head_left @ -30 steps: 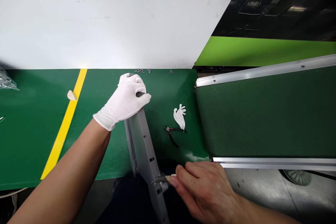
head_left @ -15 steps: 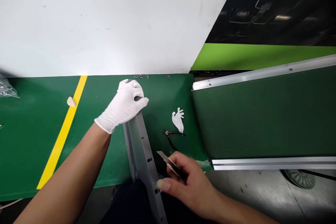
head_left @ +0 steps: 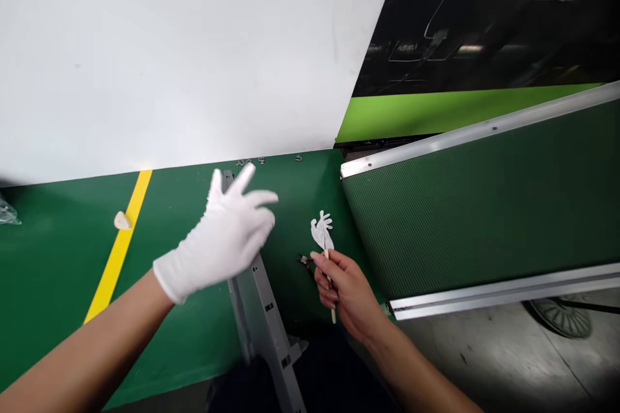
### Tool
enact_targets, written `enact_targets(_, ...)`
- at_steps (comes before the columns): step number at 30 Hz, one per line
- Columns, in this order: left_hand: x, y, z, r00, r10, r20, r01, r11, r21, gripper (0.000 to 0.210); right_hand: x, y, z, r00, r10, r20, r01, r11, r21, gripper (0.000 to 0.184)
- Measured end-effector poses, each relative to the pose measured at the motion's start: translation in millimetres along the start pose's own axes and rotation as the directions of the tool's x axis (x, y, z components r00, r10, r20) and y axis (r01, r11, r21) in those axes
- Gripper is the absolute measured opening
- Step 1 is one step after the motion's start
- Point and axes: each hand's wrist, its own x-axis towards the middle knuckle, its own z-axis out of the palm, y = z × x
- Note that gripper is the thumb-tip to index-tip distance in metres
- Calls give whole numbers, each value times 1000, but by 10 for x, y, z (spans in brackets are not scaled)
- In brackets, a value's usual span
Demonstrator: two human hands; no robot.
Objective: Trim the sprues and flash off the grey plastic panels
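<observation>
My left hand [head_left: 227, 232], in a white glove, hovers over a long grey metal channel [head_left: 272, 322] with its fingers spread. No object shows in it, and it covers part of the channel's upper end. The channel has small rectangular slots along its side and runs from the green tabletop down toward my lap. To its right, my bare right hand [head_left: 346, 293] is closed around a slim knife [head_left: 332, 315] with a pale handle, its blade pointing away from me. Just beyond that hand lie an empty white glove [head_left: 320, 230] and partly hidden cutting pliers [head_left: 304, 260].
A white panel [head_left: 194, 51] stands behind the green table [head_left: 188, 342]. Several small grey clips [head_left: 261, 160] lie along its foot. A whitish lump [head_left: 122, 221] sits by the yellow tape [head_left: 113, 264]. A ribbed green conveyor belt [head_left: 460, 219] with metal rails is at right.
My left hand has let go of the metal channel and spread its fingers. My right hand has moved up and away from the channel, turning the knife more upright. The view has tilted slightly.
</observation>
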Motion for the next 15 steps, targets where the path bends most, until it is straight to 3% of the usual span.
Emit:
enact_targets(2,-114,267,-57,963,206,174,-204,978,-32,34,-22,152,-163,998,23,-61,-21,1000,22,46)
enact_targets(4,-241,560,-31,917,294,271,-273,955,-113,36,-30,307,-328,990,37,-135,-33,999,29,48)
enact_targets(8,-402,1003,278,800,505,324,-527,850,-25,33,-23,511,-562,967,34,-251,-33,999,8,52)
enact_targets(10,-396,1057,424,740,563,369,-615,788,29,20,-27,538,-605,963,27,-267,-30,1000,-6,53)
enact_targets(11,-375,1028,447,728,566,387,-622,782,27,25,-33,538,-614,964,23,-266,-27,1000,-11,53)
enact_targets(13,-327,861,340,756,535,377,-574,819,-10,41,-54,525,-621,966,9,-257,-12,1000,-12,54)
enact_targets(15,-304,579,36,847,440,297,-445,894,-53,47,-73,518,-642,968,-16,-250,16,1000,1,54)
